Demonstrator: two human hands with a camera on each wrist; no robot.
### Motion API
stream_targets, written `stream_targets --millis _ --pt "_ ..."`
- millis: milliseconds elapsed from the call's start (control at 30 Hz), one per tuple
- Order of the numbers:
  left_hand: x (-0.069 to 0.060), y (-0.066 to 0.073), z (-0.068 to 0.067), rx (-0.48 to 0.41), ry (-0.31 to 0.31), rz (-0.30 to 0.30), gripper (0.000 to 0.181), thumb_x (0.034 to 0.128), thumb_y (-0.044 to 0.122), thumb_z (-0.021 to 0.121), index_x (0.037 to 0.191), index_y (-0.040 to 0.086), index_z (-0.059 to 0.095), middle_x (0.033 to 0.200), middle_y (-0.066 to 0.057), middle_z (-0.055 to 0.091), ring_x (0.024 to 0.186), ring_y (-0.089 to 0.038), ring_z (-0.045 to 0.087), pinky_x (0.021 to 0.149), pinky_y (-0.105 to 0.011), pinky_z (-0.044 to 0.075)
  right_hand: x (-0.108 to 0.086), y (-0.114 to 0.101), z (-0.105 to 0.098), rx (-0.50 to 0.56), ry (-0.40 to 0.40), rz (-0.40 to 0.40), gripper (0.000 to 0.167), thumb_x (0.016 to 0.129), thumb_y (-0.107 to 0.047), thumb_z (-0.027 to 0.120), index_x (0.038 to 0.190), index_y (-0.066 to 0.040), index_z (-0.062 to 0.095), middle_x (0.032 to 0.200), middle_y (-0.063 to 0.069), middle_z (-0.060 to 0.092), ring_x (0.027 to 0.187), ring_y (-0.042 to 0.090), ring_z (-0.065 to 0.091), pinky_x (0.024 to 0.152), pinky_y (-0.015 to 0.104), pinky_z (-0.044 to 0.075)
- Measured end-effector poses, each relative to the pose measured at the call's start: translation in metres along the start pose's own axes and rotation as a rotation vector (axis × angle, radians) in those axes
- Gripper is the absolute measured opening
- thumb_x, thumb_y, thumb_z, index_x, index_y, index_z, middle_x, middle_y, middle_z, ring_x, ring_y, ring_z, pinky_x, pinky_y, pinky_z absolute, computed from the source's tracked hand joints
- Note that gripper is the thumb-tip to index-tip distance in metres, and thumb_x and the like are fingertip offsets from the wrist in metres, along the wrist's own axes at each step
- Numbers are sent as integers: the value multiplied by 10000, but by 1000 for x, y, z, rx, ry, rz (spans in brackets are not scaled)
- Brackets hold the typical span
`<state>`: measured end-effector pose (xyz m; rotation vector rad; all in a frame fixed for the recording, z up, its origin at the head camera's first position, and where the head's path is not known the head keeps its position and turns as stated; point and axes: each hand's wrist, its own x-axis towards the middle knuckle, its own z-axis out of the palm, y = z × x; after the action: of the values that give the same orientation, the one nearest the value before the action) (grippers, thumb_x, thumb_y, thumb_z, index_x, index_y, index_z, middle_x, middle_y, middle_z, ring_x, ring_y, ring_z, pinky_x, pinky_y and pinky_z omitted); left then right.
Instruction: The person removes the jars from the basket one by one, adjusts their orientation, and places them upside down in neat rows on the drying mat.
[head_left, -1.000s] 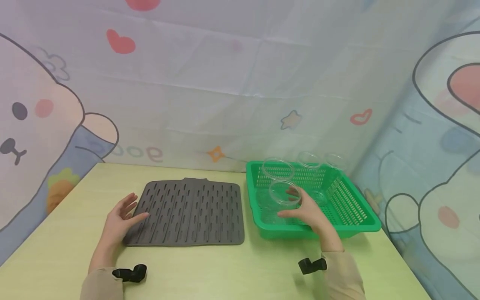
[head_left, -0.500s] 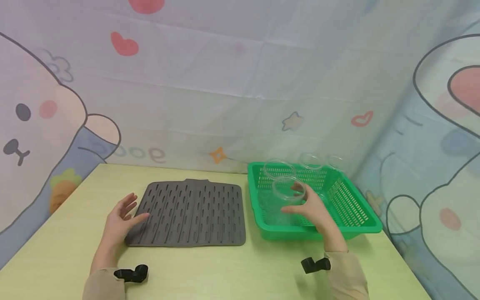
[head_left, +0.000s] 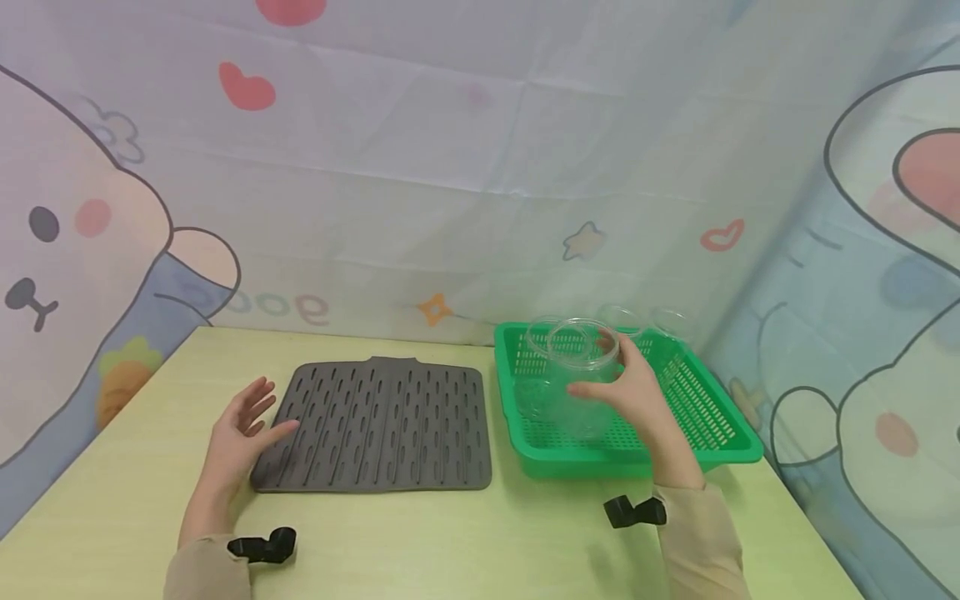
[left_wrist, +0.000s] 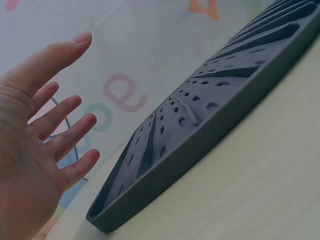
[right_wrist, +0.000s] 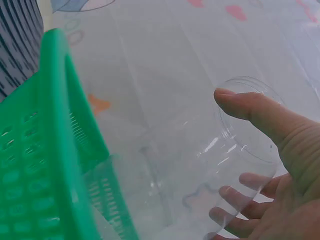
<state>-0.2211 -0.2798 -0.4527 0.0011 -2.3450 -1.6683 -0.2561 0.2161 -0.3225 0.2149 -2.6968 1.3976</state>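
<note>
In the head view my right hand grips a clear see-through jar, upright and raised over the left part of a green basket. In the right wrist view my thumb lies on the near side of the jar just below its rim, and the fingers curve around the other side. My left hand holds nothing. Its fingers are spread and relaxed beside the left edge of a grey slotted drying mat; the left wrist view shows a gap between the hand and the mat.
Several more clear jars stand in the basket, among them one with its rim at the back right. A pale yellow table bears the mat and basket. A printed cloth hangs close behind them.
My right hand has lifted the jar upward and slightly away from me, so its rim stands higher above the basket. My left hand has stayed almost still beside the mat.
</note>
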Motion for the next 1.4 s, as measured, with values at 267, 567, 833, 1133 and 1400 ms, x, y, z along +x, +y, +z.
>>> stream_targets --millis 267,567,833,1133,1400 --pt "0 -3 4 -48 -29 7 871 899 177 720 1576 165 172 1594 -125 290 1291 61 398 943 2 367 3 -34 5 -49 132 -134 993 723 -232 867 1527 -116 296 1507 136 388 1406 361 325 1115 575 360" --pt "4 2 9 -28 -76 11 914 887 185 735 1582 201 143 1608 -146 245 1437 -210 333 1050 -148 388 0 -75 29 -141 212 -233 999 650 -183 907 1489 -117 370 1479 157 386 1333 352 398 1081 603 386" --pt "8 12 18 -77 -83 32 973 862 107 748 1586 156 100 1615 -179 195 1446 -396 242 1140 -589 288 4 -89 66 -100 307 -472 963 610 -146 926 1444 -109 447 1382 187 448 1236 379 477 982 586 470" --pt "9 21 29 -142 -159 87 1047 840 33 747 1587 243 44 1633 -162 125 1457 -382 211 1162 -613 231 17 -87 110 -247 453 -738 930 573 -153 925 1394 -99 491 1303 197 491 1166 401 506 915 546 497" --pt "10 38 35 -144 -182 133 1090 826 22 753 1585 240 2 1635 -160 103 1449 -423 209 1159 -639 216 21 -88 146 -434 485 -812 905 612 -166 891 1414 -139 472 1302 151 497 1190 333 493 990 491 461"
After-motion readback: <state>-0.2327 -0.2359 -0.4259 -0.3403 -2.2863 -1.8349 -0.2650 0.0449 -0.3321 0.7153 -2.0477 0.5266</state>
